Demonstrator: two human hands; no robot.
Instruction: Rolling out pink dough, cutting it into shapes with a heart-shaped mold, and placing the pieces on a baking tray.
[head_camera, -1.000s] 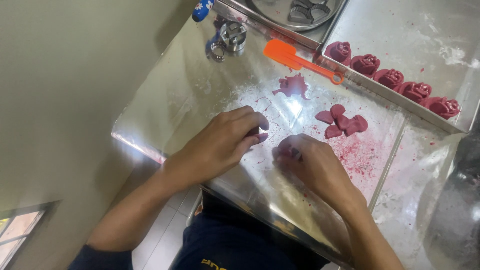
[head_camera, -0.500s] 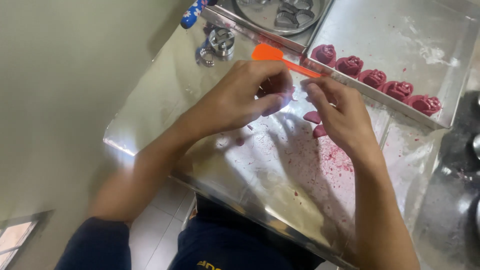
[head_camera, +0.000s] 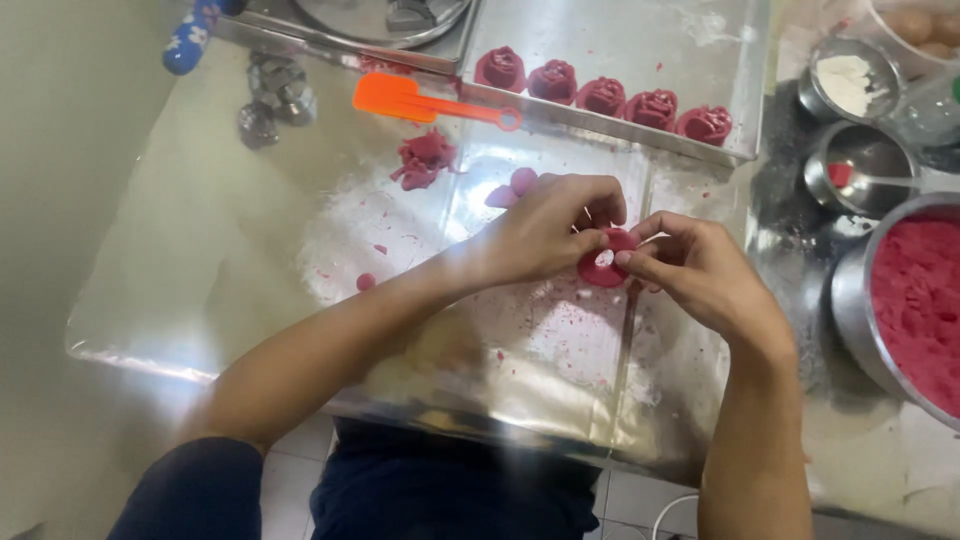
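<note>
Lowered since half a second ago, from up near the orange spatula (head_camera: 425, 100) to mid-table. Left hand (head_camera: 545, 230) and right hand (head_camera: 690, 265) meeting over the floured steel table (head_camera: 200, 260), fingertips of both pinched onto one red dough disc (head_camera: 605, 262). Disc roughly round, so no clear long axis; flat face with its white patch turned up toward the camera. Five red dough roses (head_camera: 603, 95) lined along the tray (head_camera: 640, 40) beyond; bowl of red dough (head_camera: 915, 300) at right.
</note>
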